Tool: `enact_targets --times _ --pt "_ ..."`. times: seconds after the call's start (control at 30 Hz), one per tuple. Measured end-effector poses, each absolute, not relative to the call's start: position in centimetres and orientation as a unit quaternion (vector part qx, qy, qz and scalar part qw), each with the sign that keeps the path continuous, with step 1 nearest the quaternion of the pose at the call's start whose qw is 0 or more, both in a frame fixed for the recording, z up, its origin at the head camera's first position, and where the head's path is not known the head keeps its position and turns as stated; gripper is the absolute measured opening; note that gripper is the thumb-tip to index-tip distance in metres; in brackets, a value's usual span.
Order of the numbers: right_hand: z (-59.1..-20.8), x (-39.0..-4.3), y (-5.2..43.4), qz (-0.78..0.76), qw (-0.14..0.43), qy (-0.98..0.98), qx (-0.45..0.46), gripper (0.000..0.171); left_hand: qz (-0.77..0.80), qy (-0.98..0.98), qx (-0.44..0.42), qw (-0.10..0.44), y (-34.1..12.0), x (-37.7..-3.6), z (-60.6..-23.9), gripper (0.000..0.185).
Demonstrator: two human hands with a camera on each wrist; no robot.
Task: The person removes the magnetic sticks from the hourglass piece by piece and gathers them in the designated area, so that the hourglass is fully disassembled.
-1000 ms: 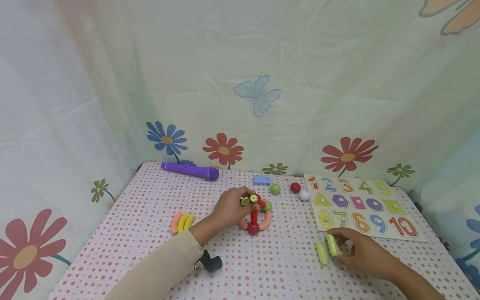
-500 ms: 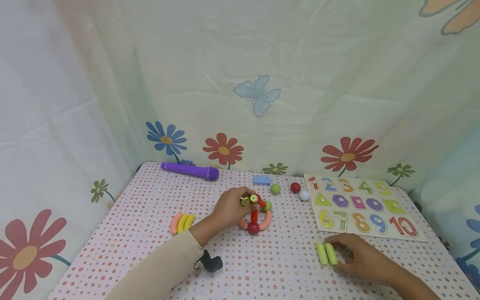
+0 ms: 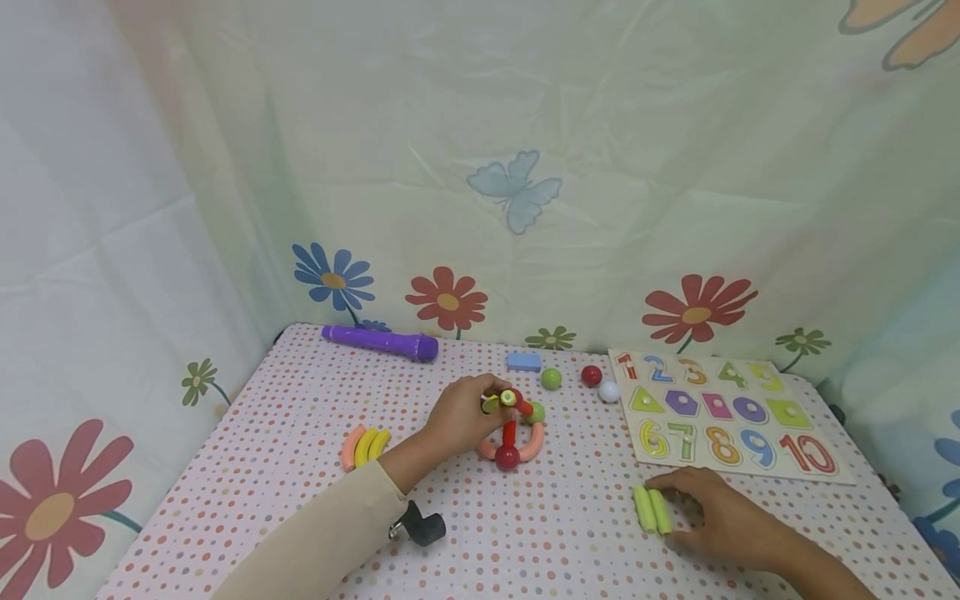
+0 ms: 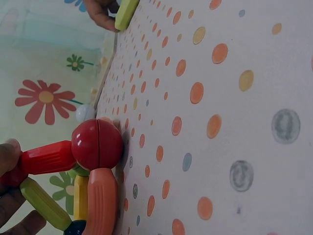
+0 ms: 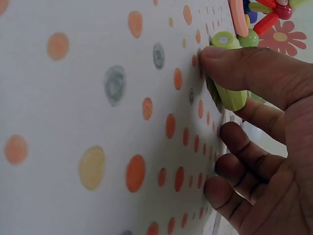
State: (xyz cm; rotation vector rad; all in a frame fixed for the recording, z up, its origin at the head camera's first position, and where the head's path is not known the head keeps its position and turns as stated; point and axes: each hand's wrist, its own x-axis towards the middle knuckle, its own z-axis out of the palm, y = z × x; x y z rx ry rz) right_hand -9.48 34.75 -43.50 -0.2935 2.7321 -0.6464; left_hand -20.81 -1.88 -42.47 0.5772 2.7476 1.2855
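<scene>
My left hand [image 3: 465, 412] holds the top of a small frame built of magnetic sticks and balls, on the table's left-centre. A red ball [image 4: 98, 143] sits at its near corner, joined to a salmon curved stick [image 4: 102, 196] and a red stick [image 4: 49, 157]. The left fingers are at the upper red ball and a green stick [image 4: 45, 203]. At the right, my right hand [image 3: 708, 512] pinches a light green stick [image 3: 660, 511] by its ends between thumb and index finger. It lies on the table alongside a second green stick [image 3: 644, 509].
A number puzzle board [image 3: 738, 417] lies behind the right hand. Along the back are a purple toy microphone [image 3: 381, 342], a blue block [image 3: 523, 362], and loose green [image 3: 551, 378], red [image 3: 591, 376] and white balls [image 3: 609, 391]. Curved sticks [image 3: 362, 446] lie left of the left forearm.
My right hand has lowered the green stick onto the table and moved it slightly left, against the other green stick. The left hand and the frame have stayed in place.
</scene>
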Motion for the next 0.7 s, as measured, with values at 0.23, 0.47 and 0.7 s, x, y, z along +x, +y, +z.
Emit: enact_targets --times 0.23,0.47,0.7 --pt "-41.9 -10.4 34.4 -0.219 0.140 0.959 -0.108 0.081 0.416 0.889 0.188 0.028 -1.9 -20.8 -42.5 0.034" --pt "-40.3 -12.4 31.5 -0.237 0.033 0.960 -0.148 0.056 0.416 0.890 0.185 0.030 -1.9 -20.7 -42.6 0.034" --pt "-39.7 -13.9 27.5 -0.248 -0.045 0.951 -0.181 0.052 0.432 0.880 0.194 0.035 -2.0 -20.8 -42.5 0.035"
